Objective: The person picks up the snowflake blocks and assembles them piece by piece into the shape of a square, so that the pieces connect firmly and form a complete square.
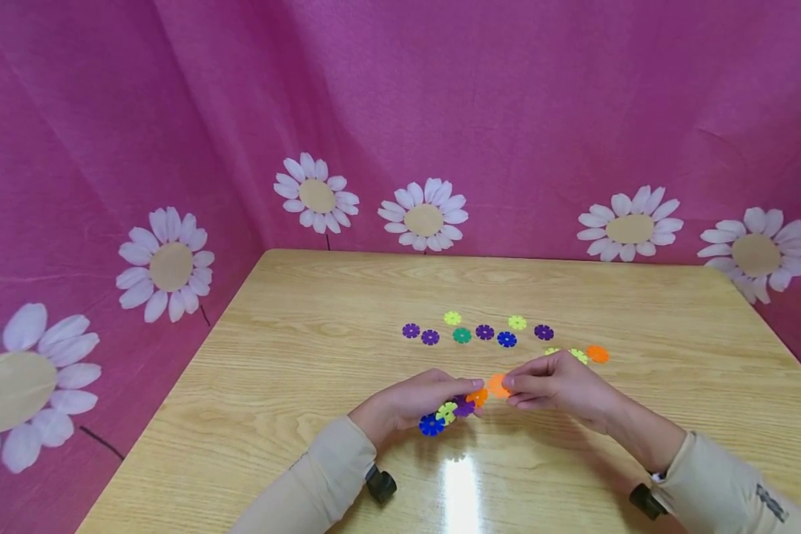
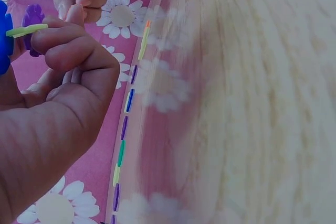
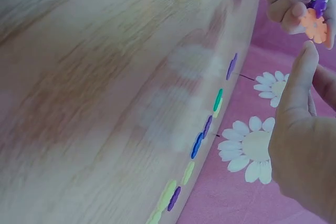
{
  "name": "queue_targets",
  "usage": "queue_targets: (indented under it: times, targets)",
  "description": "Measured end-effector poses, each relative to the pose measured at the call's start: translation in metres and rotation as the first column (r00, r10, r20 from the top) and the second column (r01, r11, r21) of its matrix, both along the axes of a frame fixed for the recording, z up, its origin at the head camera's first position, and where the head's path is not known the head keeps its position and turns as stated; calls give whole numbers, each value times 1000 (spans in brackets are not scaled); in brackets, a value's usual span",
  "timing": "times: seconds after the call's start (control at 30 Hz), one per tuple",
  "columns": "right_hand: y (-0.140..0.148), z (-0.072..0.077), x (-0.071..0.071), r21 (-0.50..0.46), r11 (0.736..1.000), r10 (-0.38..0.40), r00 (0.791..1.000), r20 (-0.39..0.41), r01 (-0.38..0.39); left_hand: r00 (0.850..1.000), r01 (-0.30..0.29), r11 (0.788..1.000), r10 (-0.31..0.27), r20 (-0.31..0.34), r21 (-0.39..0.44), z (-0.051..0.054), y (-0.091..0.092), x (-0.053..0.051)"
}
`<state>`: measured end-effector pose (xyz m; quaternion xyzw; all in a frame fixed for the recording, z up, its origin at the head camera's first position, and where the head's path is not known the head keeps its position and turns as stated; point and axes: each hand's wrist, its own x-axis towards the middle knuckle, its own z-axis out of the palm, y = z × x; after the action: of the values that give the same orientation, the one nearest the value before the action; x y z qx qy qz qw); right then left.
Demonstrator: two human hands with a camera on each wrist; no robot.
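My left hand (image 1: 414, 400) grips a short chain of slotted plastic flower discs. Its order runs from a blue disc (image 1: 431, 425) through a yellow-green disc (image 1: 446, 413) and a purple disc (image 1: 464, 406) to an orange disc (image 1: 478, 397). Between the thumb and fingers of my right hand (image 1: 564, 389) is pinched another orange disc (image 1: 497, 386), close by the chain's orange end. Whether these two orange discs touch cannot be told. In the left wrist view the blue disc (image 2: 5, 38) stands edge-joined to the yellow-green one (image 2: 29, 30).
Loose discs lie flat beyond my hands on the wooden table (image 1: 274, 356): several purple (image 1: 484, 332), a green one (image 1: 462, 335), a blue one (image 1: 506, 339), several yellow-green (image 1: 517, 322), and an orange one (image 1: 597, 354). A pink curtain (image 1: 507, 111) with white flowers surrounds the table's back and sides.
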<state>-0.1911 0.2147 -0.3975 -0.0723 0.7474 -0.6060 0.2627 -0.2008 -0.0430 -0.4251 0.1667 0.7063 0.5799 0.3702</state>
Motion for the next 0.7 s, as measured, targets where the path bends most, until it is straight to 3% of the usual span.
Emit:
queue_targets:
  times: [0.37, 0.7]
  targets:
    - [-2, 2, 4, -34, 999, -1, 998, 58, 3, 1000, -1, 1000, 1, -14, -10, -1, 0, 0]
    - [-4, 4, 6, -33, 999, 28, 998, 47, -26, 999, 9, 1000, -10, -49, -19, -1, 0, 0]
